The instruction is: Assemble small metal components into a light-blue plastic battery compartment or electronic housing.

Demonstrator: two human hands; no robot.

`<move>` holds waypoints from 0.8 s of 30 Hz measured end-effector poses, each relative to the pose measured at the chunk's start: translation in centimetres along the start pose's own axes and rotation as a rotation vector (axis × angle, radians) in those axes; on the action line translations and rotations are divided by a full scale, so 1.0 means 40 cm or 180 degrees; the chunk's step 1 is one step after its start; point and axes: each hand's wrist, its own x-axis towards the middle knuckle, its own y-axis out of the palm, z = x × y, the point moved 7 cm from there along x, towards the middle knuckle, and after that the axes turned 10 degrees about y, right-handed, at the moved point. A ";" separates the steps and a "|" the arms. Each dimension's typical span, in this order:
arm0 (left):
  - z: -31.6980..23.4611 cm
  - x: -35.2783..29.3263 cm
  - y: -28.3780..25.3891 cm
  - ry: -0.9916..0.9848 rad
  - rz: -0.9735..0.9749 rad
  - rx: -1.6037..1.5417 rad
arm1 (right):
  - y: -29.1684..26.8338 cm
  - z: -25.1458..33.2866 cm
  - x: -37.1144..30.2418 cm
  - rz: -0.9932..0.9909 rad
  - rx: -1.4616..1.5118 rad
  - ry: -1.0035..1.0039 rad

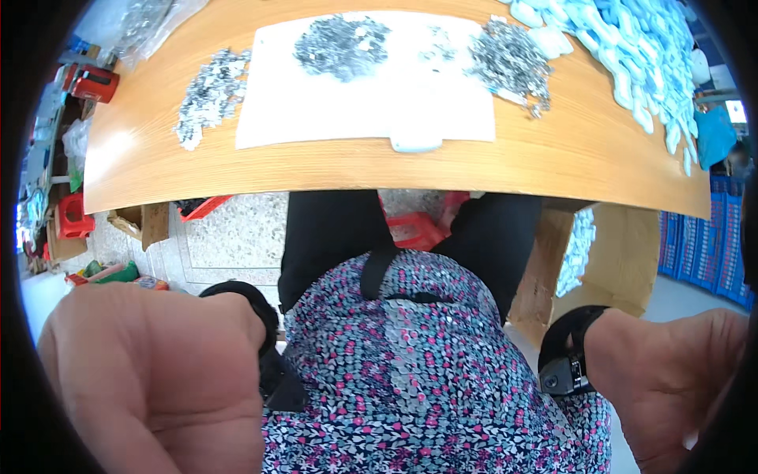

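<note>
Left fingers (99, 371) bent, hands (197, 355) (655, 363) well apart

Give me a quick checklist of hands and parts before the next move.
1. Left hand and right hand off the table: ok.
2. Both hands wholly in view: not ok, picture edges cut them off.
3. Hands empty: cannot tell, fingers mostly hidden.
4. Single pale-blue piece fully on white sheet: not ok, overhangs near edge.
5. Right pile of small shiny parts wholly on sheet: not ok, spills onto table.
</note>
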 end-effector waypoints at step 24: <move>0.041 -0.039 -0.008 -0.1963 0.0762 0.0832 | 0.075 -0.069 0.026 0.0137 -0.0489 -0.0024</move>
